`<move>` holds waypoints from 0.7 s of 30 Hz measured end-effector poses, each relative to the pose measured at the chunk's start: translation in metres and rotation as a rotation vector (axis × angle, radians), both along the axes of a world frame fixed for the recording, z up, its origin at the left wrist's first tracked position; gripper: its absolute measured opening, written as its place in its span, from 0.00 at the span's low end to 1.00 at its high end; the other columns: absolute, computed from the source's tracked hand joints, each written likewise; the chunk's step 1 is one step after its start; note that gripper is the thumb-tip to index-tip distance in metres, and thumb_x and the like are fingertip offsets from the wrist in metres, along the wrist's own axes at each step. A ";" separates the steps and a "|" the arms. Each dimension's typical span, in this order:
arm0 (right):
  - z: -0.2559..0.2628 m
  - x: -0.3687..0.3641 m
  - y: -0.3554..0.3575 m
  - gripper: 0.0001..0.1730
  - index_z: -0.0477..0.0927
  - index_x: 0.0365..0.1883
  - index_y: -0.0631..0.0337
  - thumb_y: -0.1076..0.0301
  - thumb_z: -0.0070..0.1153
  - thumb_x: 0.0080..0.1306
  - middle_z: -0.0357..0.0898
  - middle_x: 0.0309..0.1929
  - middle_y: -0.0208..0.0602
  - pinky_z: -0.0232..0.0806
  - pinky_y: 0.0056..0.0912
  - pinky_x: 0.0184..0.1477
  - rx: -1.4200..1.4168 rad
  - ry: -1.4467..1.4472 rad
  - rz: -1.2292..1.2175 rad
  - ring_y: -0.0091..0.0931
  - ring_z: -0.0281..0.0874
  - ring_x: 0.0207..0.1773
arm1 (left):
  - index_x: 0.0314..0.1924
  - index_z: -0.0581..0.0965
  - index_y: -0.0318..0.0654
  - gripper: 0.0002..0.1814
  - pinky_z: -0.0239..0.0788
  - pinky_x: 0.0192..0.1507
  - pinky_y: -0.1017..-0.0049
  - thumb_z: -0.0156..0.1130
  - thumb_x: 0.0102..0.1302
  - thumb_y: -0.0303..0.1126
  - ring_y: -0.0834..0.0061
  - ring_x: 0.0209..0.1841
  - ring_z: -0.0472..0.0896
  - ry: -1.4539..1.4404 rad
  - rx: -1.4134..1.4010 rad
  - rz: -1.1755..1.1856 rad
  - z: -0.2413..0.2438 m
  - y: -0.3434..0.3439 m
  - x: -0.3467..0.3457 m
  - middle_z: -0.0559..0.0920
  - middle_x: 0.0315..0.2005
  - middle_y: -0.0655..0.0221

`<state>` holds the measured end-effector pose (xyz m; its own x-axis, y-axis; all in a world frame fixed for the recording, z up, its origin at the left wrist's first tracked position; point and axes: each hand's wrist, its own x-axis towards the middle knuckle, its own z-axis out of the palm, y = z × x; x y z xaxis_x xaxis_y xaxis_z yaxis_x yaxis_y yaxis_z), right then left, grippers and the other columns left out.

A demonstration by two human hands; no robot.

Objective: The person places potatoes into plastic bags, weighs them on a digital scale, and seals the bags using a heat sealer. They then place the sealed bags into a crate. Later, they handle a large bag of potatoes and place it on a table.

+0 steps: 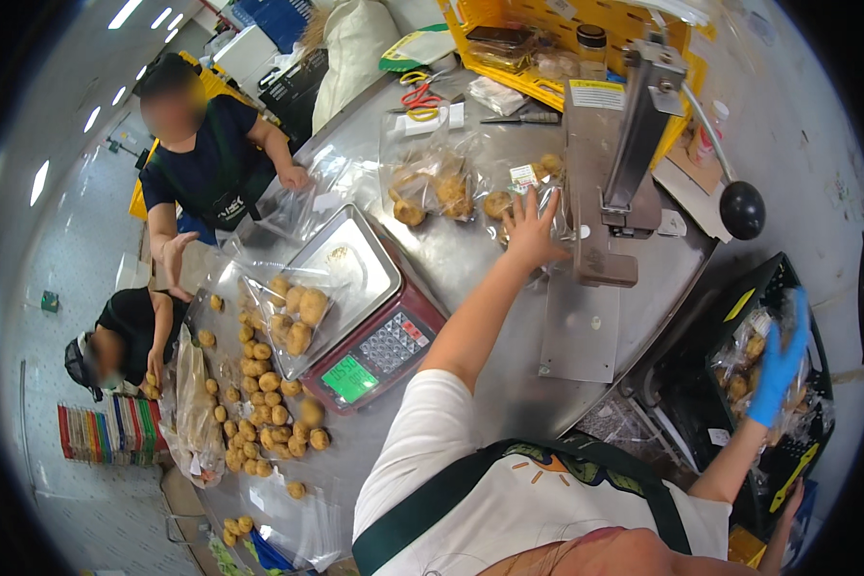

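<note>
My left hand (533, 234) is bare, its fingers spread over a clear plastic bag of potatoes (497, 204) that bears a printed label (524, 176). The bag lies against the base of a metal lever press (623, 165) with a black ball knob (741, 209). Off to the right, my right hand (777, 371), in a blue glove, is over a black plastic crate (799, 277) with its fingers apart. Bagged potatoes (740, 381) lie in the crate under that hand. Another bag of potatoes (450, 194) rests left of my left hand.
A red digital scale (421, 327) carries a bag of potatoes (299, 309). Loose potatoes (259, 396) cover the steel table's left side. Two co-workers (201, 158) stand across it. Scissors (419, 96), a knife (522, 118) and a yellow crate (547, 90) are at the back.
</note>
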<state>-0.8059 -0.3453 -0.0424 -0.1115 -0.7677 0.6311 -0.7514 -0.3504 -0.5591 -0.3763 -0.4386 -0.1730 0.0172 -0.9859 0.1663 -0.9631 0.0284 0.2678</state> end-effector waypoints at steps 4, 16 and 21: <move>-0.086 0.096 -0.004 0.32 0.64 0.62 0.56 0.79 0.50 0.57 0.67 0.58 0.37 0.56 0.32 0.61 0.496 -0.160 0.380 0.29 0.66 0.58 | 0.65 0.59 0.58 0.45 0.55 0.57 0.50 0.68 0.45 0.34 0.47 0.60 0.61 0.227 -0.146 0.102 -0.020 0.061 0.003 0.58 0.61 0.49; -0.156 0.308 -0.016 0.20 0.70 0.47 0.66 0.74 0.58 0.56 0.77 0.35 0.40 0.70 0.28 0.36 0.914 -0.789 0.753 0.27 0.77 0.35 | 0.45 0.69 0.37 0.10 0.75 0.29 0.71 0.48 0.64 0.29 0.80 0.24 0.72 1.905 0.008 0.156 0.067 0.143 0.022 0.71 0.23 0.73; -0.151 0.302 0.001 0.06 0.73 0.31 0.64 0.71 0.54 0.61 0.76 0.26 0.36 0.69 0.24 0.34 0.804 -0.781 0.785 0.22 0.76 0.30 | 0.46 0.70 0.37 0.11 0.73 0.29 0.76 0.49 0.64 0.30 0.82 0.26 0.74 1.655 0.071 0.134 0.092 0.168 0.039 0.74 0.26 0.73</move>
